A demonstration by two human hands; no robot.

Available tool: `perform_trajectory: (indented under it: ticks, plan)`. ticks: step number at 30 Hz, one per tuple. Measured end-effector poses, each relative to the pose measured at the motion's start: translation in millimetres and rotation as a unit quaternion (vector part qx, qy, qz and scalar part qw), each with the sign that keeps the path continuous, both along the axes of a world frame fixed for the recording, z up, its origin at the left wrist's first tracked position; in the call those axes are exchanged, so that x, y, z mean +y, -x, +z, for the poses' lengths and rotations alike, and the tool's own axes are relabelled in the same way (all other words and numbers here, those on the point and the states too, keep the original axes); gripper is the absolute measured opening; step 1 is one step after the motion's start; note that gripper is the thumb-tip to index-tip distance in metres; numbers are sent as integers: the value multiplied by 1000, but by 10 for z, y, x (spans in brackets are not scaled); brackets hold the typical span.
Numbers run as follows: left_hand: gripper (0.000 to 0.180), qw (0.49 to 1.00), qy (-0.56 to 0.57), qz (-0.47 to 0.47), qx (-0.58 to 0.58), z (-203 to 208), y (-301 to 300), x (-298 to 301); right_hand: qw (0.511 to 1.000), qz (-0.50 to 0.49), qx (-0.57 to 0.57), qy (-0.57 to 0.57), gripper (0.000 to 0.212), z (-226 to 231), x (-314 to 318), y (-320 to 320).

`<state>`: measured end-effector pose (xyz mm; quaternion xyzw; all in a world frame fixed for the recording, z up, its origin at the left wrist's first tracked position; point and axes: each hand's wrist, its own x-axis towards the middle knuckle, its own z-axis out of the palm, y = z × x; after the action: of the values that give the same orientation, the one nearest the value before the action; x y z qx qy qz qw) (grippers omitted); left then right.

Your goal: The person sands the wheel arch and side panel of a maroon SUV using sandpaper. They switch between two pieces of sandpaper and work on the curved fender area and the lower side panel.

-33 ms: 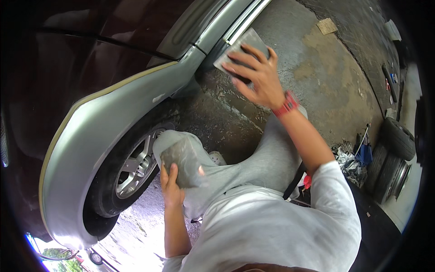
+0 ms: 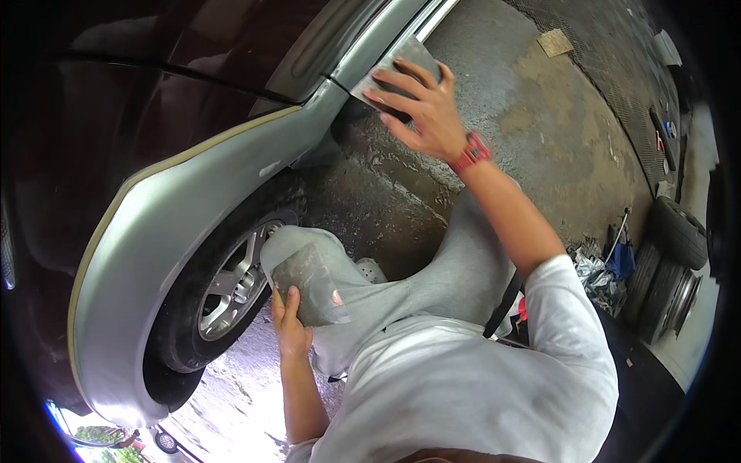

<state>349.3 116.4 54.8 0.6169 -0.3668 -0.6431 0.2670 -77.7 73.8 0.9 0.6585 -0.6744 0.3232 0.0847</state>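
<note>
My right hand [image 2: 423, 109] has its fingers spread over a flat grey rectangular spreader [image 2: 414, 52], gripping it. The spreader's edge meets the lower side of a dark red car [image 2: 154, 100], just past the grey wheel-arch panel [image 2: 193, 174]. Lower down, my left hand [image 2: 292, 328] grips a thin grey plate [image 2: 305, 274] by its edge, thumb on top. A small pinkish dab [image 2: 336, 298] lies on this plate, which is over my left knee. The fingers beneath the plate are mostly hidden.
Close by on the left is the car's wheel [image 2: 231, 285], under the arch. Spare tyres [image 2: 675, 231] and a crumpled silvery heap [image 2: 593, 276] stand at the right. A tan square piece [image 2: 555, 43] lies on the stained concrete floor [image 2: 540, 123].
My right hand and the spreader have moved left and slightly down, closer to the car's side. My left hand and its plate have barely shifted.
</note>
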Motion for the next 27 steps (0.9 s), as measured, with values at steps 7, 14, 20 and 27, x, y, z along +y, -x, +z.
perform_trajectory:
  ticks: [7, 14, 20, 27]
  plan:
    - [72, 998, 12, 58, 38, -39, -147, 11, 999, 9, 38, 30, 42, -354, -543, 83]
    - [65, 994, 5, 101, 29, -39, -178, 22, 998, 15, 34, 42, 44, -426, -613, 124]
    - [75, 997, 13, 61, 45, -62, -153, -29, 998, 19, 53, 26, 45, -260, -578, 168]
    - [69, 996, 19, 53, 70, -67, -148, -40, 998, -4, 65, -24, 45, 35, -600, 58]
